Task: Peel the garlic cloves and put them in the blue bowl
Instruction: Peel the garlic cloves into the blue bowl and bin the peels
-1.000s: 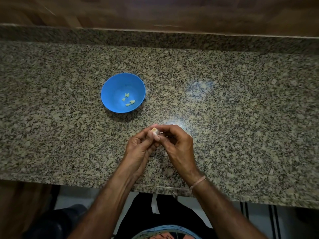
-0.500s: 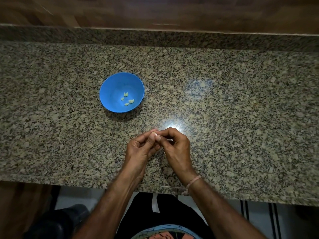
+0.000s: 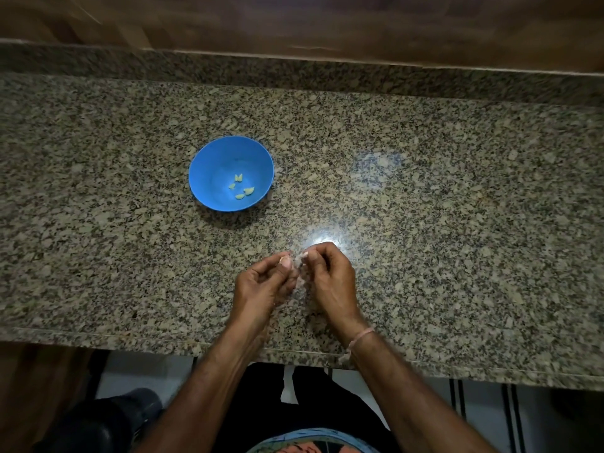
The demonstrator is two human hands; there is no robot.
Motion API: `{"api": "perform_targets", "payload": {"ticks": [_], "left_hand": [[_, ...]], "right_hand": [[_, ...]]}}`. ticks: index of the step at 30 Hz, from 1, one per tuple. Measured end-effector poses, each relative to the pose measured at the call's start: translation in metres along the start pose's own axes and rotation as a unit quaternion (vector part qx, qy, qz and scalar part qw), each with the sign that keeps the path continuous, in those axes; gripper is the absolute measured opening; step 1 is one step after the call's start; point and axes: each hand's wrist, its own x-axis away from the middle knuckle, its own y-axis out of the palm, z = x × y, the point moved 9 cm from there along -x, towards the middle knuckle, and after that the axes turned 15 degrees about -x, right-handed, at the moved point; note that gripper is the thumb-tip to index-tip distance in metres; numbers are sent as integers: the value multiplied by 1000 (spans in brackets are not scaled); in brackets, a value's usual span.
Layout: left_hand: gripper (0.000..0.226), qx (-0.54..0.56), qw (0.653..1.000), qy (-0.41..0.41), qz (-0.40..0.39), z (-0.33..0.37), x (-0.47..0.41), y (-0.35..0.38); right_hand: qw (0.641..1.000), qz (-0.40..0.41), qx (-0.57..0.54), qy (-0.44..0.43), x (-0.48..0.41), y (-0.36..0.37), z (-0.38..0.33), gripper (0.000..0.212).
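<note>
1. The granite countertop (image 3: 457, 191) lies under both hands and runs far past the fingertips on every side. Its front edge is behind the wrists, towards the person.
2. The blue bowl (image 3: 209, 165) stands on the counter beyond the fingertips and to their left, well apart from both hands.
3. The left hand (image 3: 261, 286) is held just above the counter with its fingers curled inward. Thumb and forefinger are closed in a pinch on the garlic clove (image 3: 283, 258).
4. The right hand (image 3: 330, 279) is just beside the left, with their fingertips almost meeting. Its fingers are also curled, and thumb and forefinger are nipped together on a pale, thin piece of garlic skin (image 3: 300, 266). That spot is blurred, so the exact hold is hard to make out.
5. A pink thread band (image 3: 361, 336) circles the right wrist, behind the fingers.
6. The peeled cloves (image 3: 242, 188), a few small yellowish pieces, lie loose on the floor of the bowl, far ahead and left of the pinching fingers.
7. The clove in hand shows only as a small tan tip at the left thumbnail. The skin hangs in the gap between the two sets of fingertips.
</note>
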Motion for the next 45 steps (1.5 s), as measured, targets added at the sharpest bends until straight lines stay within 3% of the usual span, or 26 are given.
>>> {"api": "perform_targets", "payload": {"ticks": [2, 5, 8, 12, 16, 20, 29, 38, 45], "left_hand": [[31, -172, 981, 78, 45, 17, -8, -18], [32, -389, 894, 201, 98, 41, -24, -31], [37, -476, 838, 253, 86, 45, -42, -28], [66, -539, 783, 293, 105, 37, -37, -31], [61, -530, 789, 273, 148, 8, -11, -43], [41, -558, 764, 294, 139, -6, -4, -41], [39, -550, 774, 293, 109, -6, -8, -43], [37, -560, 774, 279, 93, -5, -9, -42], [37, -566, 773, 273, 85, -5, -10, -41]], "right_hand": [[999, 5, -17, 31, -1, -5, 10, 9], [997, -10, 36, 61, 0, -7, 23, 4], [993, -12, 95, 73, 1, -3, 26, 7], [977, -13, 203, 60, 0, 7, 22, 10], [958, -23, 282, 36, 3, 19, 23, 9], [945, 0, 325, 13, 7, 23, 22, 16], [946, 17, 319, 43, 0, 22, 20, 15], [914, 18, 405, 1, 1, 30, 20, 8], [923, 47, 382, 12, 0, 24, 19, 19]]}}
